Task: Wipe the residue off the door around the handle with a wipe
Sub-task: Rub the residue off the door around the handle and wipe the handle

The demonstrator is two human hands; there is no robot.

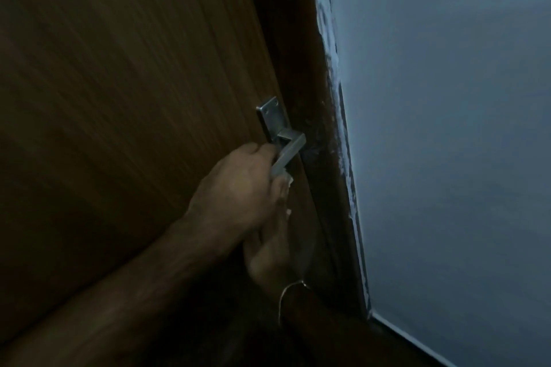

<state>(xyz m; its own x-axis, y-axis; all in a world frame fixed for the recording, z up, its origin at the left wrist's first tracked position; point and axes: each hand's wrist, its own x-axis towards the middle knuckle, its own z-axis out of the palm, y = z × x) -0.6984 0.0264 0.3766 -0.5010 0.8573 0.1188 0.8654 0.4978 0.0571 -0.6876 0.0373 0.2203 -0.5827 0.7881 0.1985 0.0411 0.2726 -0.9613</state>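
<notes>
Against the dim brown wooden door (119,98), a metal lever handle (290,149) sits on its plate near the dark frame (301,68), which meets a pale blue-grey wall (447,128) along a chipped, whitish edge. Left hand (238,188) has its fingers curled round the lever's end. Beneath it, the right hand (268,250) seems to pinch a white wipe (286,188) against the door, though blur hides its fingers.

The brown wooden door (119,98) carries a metal handle (286,146) on its plate near the edge
</notes>
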